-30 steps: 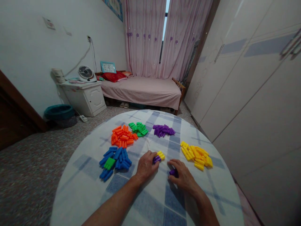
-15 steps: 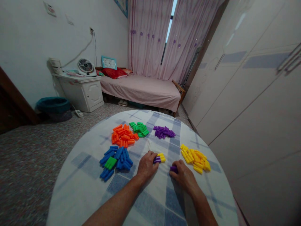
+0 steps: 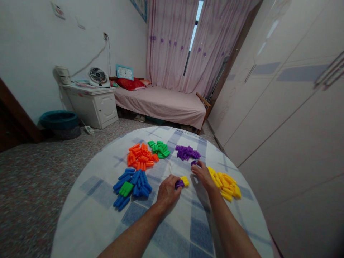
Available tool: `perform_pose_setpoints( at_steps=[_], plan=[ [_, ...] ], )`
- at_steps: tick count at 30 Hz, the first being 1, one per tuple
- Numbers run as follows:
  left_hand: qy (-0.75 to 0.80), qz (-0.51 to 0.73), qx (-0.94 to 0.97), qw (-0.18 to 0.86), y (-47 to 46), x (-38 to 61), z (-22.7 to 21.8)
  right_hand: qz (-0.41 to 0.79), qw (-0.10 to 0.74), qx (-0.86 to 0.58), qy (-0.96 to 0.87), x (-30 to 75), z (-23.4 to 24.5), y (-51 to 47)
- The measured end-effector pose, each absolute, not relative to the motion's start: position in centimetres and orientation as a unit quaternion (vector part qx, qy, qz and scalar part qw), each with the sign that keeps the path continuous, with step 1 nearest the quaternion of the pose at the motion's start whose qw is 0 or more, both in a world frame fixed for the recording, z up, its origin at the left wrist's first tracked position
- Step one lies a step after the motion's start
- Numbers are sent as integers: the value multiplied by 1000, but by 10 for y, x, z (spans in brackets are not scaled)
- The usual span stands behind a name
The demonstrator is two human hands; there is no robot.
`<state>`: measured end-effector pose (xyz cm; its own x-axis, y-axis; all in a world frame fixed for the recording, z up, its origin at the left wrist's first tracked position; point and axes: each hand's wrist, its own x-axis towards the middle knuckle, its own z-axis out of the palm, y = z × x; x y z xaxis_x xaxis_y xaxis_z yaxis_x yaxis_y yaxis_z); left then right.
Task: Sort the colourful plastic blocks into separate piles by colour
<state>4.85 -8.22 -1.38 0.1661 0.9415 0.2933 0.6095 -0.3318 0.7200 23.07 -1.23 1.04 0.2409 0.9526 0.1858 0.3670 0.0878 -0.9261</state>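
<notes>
Table (image 3: 80,218), one, round and cloth-covered, extends beneath and around both hands. Hands: two. Right hand (image 3: 202,173) has moved forward, away from the wearer, within the last half second; left hand (image 3: 168,190) keeps its place.

Heaps of plastic building blocks: five. Orange heap (image 3: 141,156), one, ahead and left of the left hand; blue heap (image 3: 141,184), one, directly left of it; yellow heap (image 3: 225,182), one, immediately right of the right hand; purple heap (image 3: 187,153), one, just ahead of the right hand; green heap (image 3: 160,149), one, ahead of the left hand, beside the orange. Blocks within heaps overlap and cannot be counted reliably.

Separate blocks: four. Green block (image 3: 126,189), one, lies on the blue heap. Yellow block (image 3: 185,180), one, sits against the gripped purple block (image 3: 179,184), which the left fingers pinch; whether the two are joined cannot be told. Carried purple block (image 3: 194,163), one, is pinched at the right fingertips. It now stands nearer the purple heap than the yellow-purple pair, hence is judged not being fitted at this moment.
</notes>
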Motion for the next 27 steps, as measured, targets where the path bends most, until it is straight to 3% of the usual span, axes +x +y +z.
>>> perform_pose_setpoints(
  at_steps=[3,7,10,15,27],
  plan=[
    [529,377,724,234,-82,48,-14,306,486,-625,-529,224,6,-21],
    [525,388,715,252,-81,48,-14,303,397,-530,-685,213,-5,-52],
    [515,401,711,263,-80,47,-14,229,353,-482,-769,202,-14,-70],
    [497,419,711,269,-78,46,-18,155,353,-514,-766,196,-21,-73],
    [486,409,720,278,-80,43,-15,237,343,-496,-761,218,-11,-73]
  ],
)
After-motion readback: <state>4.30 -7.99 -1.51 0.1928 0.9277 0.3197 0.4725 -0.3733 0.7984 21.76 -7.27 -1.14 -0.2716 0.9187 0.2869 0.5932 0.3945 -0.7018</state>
